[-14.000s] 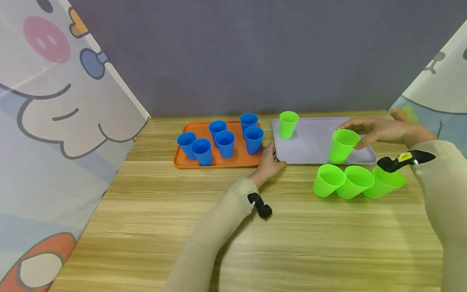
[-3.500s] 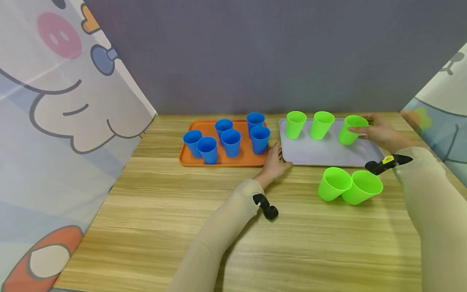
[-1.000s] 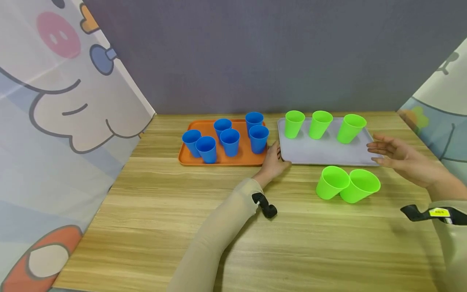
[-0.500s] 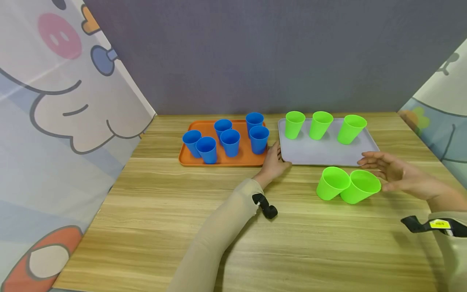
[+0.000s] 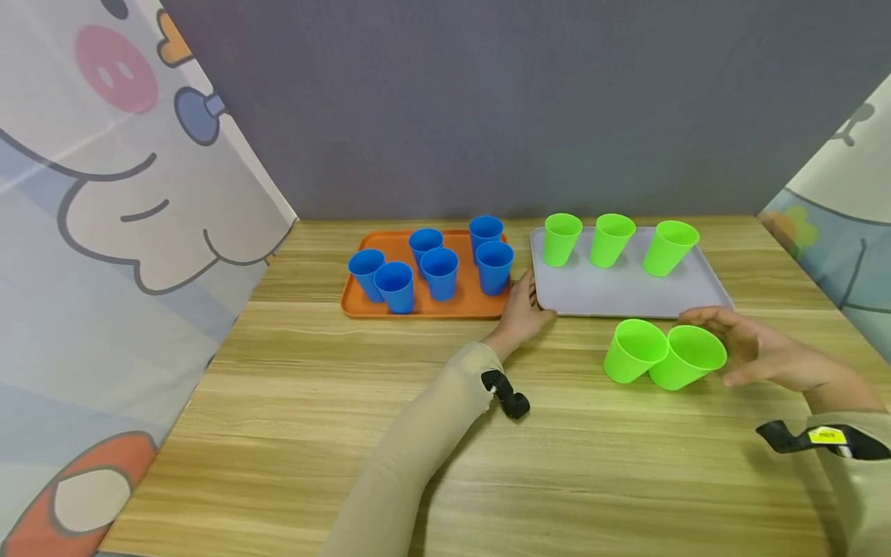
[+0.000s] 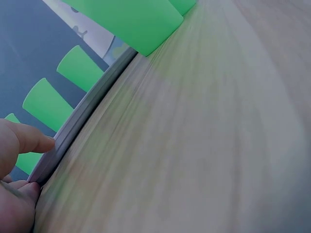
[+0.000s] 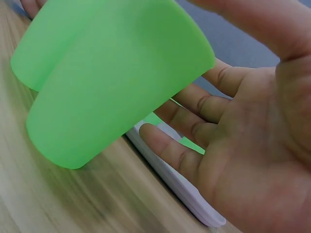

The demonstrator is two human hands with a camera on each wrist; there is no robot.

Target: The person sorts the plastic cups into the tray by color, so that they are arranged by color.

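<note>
In the head view my left hand (image 5: 520, 313) grips the front left corner of the lavender tray (image 5: 626, 298). The left wrist view shows a finger over the rim and another digit low at its edge. Three green cups (image 5: 610, 241) stand upright in a row along the tray's back. In front of the tray, two more green cups sit side by side on the table, the left one (image 5: 629, 357) touching the right one (image 5: 684, 363), which tilts. My right hand (image 5: 762, 352) is beside the right cup, thumb and fingers spread apart around its rim side, palm facing it.
Left of my left hand, an orange tray (image 5: 455, 303) carries several blue cups (image 5: 394, 288). The wooden table (image 5: 334, 433) meets a grey back wall (image 5: 515, 108). Cartoon-printed panels (image 5: 230, 209) stand at both sides.
Over the span, two more green cups came onto the lavender tray, the third released by my right hand. That hand then moved forward-down to the right table cup. The left hand stayed.
</note>
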